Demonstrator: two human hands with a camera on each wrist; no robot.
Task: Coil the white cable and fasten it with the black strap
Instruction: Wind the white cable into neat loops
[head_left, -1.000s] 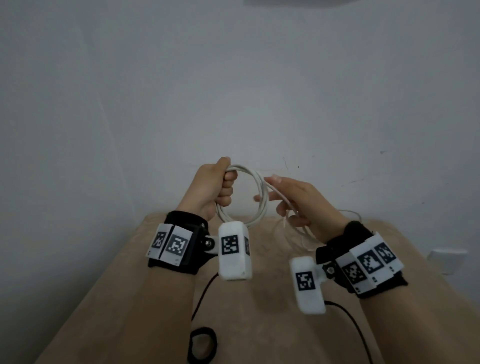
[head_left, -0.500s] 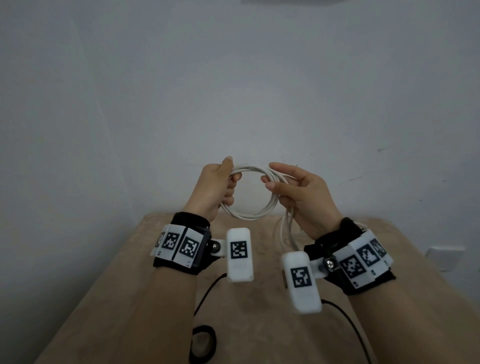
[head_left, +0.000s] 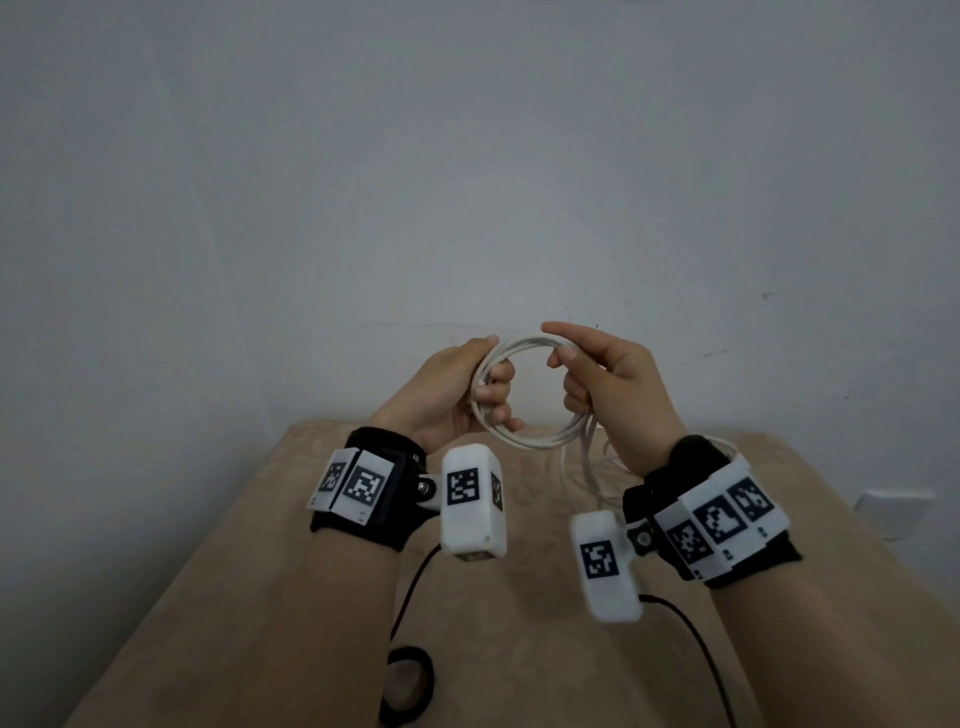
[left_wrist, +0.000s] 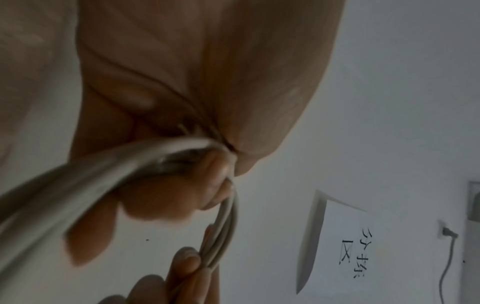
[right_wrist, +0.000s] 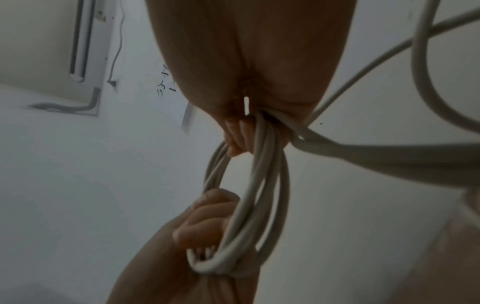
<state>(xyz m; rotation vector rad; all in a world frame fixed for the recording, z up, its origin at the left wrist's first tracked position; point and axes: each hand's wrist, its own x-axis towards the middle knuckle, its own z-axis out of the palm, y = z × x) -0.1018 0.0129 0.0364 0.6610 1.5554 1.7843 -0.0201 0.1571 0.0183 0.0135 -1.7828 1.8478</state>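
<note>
The white cable (head_left: 524, 347) is wound into a ring of several turns, held up in front of the wall between both hands. My left hand (head_left: 470, 387) grips the ring's left side, fingers curled round the bundled strands (left_wrist: 145, 158). My right hand (head_left: 597, 374) holds the right side, fingers curled round the strands (right_wrist: 262, 131), index finger stretched over the top. Loose cable (head_left: 589, 467) hangs from the right hand toward the table. The black strap (head_left: 408, 686) lies curled in a loop on the table, near its front edge, below my left forearm.
A beige table (head_left: 519, 623) stands against a pale wall. Black leads (head_left: 410, 587) trail from the wrist cameras across the table. A white wall socket (head_left: 893, 512) sits at the right. A paper sign (left_wrist: 345, 242) hangs on the wall.
My right hand has carried another turn of cable up and over onto the ring and now holds its right side. The left hand has kept its grip and shifted slightly.
</note>
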